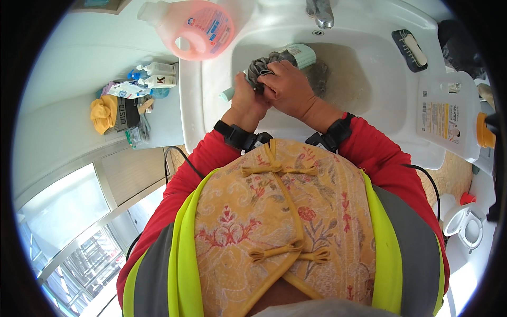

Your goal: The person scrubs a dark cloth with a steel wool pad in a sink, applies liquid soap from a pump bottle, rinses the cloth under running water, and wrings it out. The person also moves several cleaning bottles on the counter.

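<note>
Both hands meet over a white washbasin point(192, 93). My right hand point(287, 85) grips a bunched dark grey cloth point(261, 65) with bent fingers. On the left of it, my left hand point(249, 99) holds the cloth's lower side, its thumb up; its other fingers are partly hidden. Beyond the hands lies a pale green ribbed plastic container point(303, 55) with a label, partly covered by the cloth. A thin pale green piece point(227, 94) sticks out left of my left hand. More dark cloth point(318, 77) lies in murky water in the bowl.
A pink detergent bottle point(214, 31) is at the basin's back left, a chrome faucet point(324, 16) at the back. Right are a soap bar point(415, 49) on a black soap dish point(400, 39) and a translucent jug point(467, 119) with an orange cap. Pump bottles point(160, 75) stand on the left.
</note>
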The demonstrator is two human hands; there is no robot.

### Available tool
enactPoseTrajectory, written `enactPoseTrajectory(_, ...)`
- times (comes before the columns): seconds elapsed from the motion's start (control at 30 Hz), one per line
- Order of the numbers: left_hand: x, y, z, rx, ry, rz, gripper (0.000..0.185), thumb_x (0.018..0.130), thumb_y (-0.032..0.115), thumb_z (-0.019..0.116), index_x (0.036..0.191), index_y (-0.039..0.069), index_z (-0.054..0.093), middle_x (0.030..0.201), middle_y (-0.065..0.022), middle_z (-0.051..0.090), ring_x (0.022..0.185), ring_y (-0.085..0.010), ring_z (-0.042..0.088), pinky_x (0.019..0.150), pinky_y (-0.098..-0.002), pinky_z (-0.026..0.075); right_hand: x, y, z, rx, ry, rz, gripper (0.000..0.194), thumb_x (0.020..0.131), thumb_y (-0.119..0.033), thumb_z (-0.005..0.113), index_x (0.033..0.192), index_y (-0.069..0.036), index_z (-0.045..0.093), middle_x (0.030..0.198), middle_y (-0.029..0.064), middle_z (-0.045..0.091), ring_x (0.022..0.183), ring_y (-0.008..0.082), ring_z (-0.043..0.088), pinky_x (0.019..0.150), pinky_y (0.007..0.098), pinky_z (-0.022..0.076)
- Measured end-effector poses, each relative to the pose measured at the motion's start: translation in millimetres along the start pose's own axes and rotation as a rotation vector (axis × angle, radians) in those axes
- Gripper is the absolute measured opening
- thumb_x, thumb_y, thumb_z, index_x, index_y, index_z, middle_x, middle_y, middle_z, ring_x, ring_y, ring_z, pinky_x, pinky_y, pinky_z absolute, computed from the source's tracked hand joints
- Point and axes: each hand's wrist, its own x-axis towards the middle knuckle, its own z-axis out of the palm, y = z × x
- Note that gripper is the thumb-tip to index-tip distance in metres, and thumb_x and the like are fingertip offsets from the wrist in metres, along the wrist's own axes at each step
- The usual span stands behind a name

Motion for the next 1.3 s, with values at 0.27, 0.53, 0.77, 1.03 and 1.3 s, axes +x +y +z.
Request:
enactPoseTrajectory(0.27, -5, 4, -13, 0.133, 0.188, -0.105, 0.058, 0.091, 0.048, 0.025, 0.13, 0.013, 0.049, 0.121, -0.0136, 0.058, 0.119, -0.0326, 0.052, 0.109, -0.0515, 0.022, -24, 49, -1, -0.012, -0.009, 0.32, 0.023, 0.078, -0.012, 0.061, 0.1, -0.01, 0.066, 0.097, 0.0135, 0.059, 0.089, 0.0329, 0.059, 0.078, 0.0411, 0.0498)
enactPoseTrajectory(0.53, -9, 8, -12, 0.165, 0.179, -0.087, 0.06, 0.094, 0.045, 0.021, 0.134, 0.007, 0.045, 0.123, -0.0195, 0.055, 0.119, -0.0354, 0.052, 0.106, -0.0498, 0.027, -31, 115, 6, -0.167, -0.02, 0.707, 0.022, 0.081, -0.017, 0.059, 0.101, -0.014, 0.07, 0.102, 0.0135, 0.061, 0.095, 0.0349, 0.058, 0.083, 0.0439, 0.0498)
enactPoseTrajectory(0.77, -11, 4, -8, 0.064, 0.161, -0.075, 0.061, 0.094, 0.044, 0.021, 0.136, 0.005, 0.042, 0.131, -0.0222, 0.05, 0.123, -0.036, 0.05, 0.108, -0.0507, 0.027, -38, 72, 28, -0.045, 0.235, 0.638, 0.02, 0.084, -0.014, 0.06, 0.099, -0.008, 0.071, 0.103, 0.0181, 0.067, 0.096, 0.0346, 0.062, 0.086, 0.0396, 0.0494)
enactPoseTrajectory(1.03, -10, 3, -16, 0.039, 0.214, -0.047, 0.064, 0.092, 0.047, 0.022, 0.138, 0.005, 0.041, 0.131, -0.0215, 0.05, 0.122, -0.0356, 0.051, 0.11, -0.0501, 0.024, -27, 122, 34, 0.498, 0.289, 1.379, 0.027, 0.087, -0.014, 0.058, 0.111, -0.005, 0.067, 0.117, 0.016, 0.064, 0.108, 0.0294, 0.06, 0.092, 0.0378, 0.0468)
enactPoseTrajectory(1.3, -5, 1, -19, 0.099, 0.169, -0.062, 0.065, 0.092, 0.049, 0.023, 0.137, 0.007, 0.041, 0.128, -0.0202, 0.053, 0.121, -0.0353, 0.052, 0.111, -0.0509, 0.021, -37, 81, 57, 0.135, 0.243, 1.203, 0.045, 0.09, -0.017, 0.052, 0.135, -0.009, 0.05, 0.133, 0.0312, 0.043, 0.119, 0.0453, 0.048, 0.102, 0.0428, 0.0405)
